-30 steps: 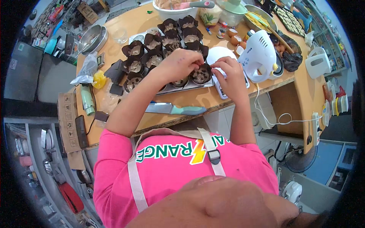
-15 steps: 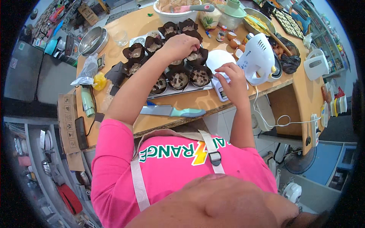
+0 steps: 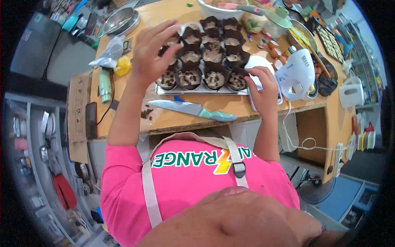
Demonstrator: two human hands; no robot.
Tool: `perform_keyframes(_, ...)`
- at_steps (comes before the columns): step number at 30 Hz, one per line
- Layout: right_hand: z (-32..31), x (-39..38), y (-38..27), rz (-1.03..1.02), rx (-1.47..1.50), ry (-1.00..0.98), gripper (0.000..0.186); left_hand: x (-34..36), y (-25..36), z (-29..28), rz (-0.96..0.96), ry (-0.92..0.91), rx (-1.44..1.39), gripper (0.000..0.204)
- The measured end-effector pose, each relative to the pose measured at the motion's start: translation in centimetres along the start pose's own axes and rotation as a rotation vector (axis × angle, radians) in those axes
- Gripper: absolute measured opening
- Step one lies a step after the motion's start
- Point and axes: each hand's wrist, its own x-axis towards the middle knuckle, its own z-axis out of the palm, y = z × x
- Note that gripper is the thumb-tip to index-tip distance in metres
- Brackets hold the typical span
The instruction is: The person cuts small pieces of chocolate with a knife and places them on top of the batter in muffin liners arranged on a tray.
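Dark brown paper muffin cups [image 3: 190,78] filled with pale brown batter stand in rows on a silver tray [image 3: 197,91]. Those in the front row carry dark chocolate chunks on top. My left hand [image 3: 154,53] is raised over the tray's left side, fingers apart with nothing in them, hiding some cups there. My right hand [image 3: 264,82] is beside the front right muffin cup [image 3: 238,80]. Its thumb and forefinger are parted, with their tips at that cup's paper edge. A knife [image 3: 193,109] with a pale green handle lies in front of the tray.
Loose chocolate chunks [image 3: 146,112] lie on clear plastic left of the knife. A white scale [image 3: 260,68] and a white hand mixer [image 3: 294,76] stand at the right, near eggshells [image 3: 275,52]. Behind the tray is a white batter bowl [image 3: 218,11]. A green bottle [image 3: 105,86] lies left.
My left hand has drawn back from the cups at the right of the tray to its left side, and its fingers have spread. The view has shifted; my right hand stays by the front right cup.
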Motion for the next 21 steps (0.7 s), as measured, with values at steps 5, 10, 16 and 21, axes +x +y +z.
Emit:
perform_keyframes(5,2.9,2.3,-1.6,-0.024,0.073,-0.088,0.019,-11.2,-0.5,-6.4,-0.229,0.145,0.271,0.042)
perform_keyframes(10,6.3,3.0,-5.7,-0.250,0.032,-0.208,0.018,-19.8,1.5,-9.5,-0.544,0.145,0.438,0.039)
perform_keyframes(16,5.9,7.1,-5.8,-0.234,0.063,-0.105,0.016,-24.7,3.1,-8.9,-0.603,0.076,0.443,0.040)
perform_keyframes(21,0.8,6.2,-1.2,-0.096,-0.200,0.063,0.015,-26.9,3.3,-7.7,-0.656,0.022,0.414,0.038)
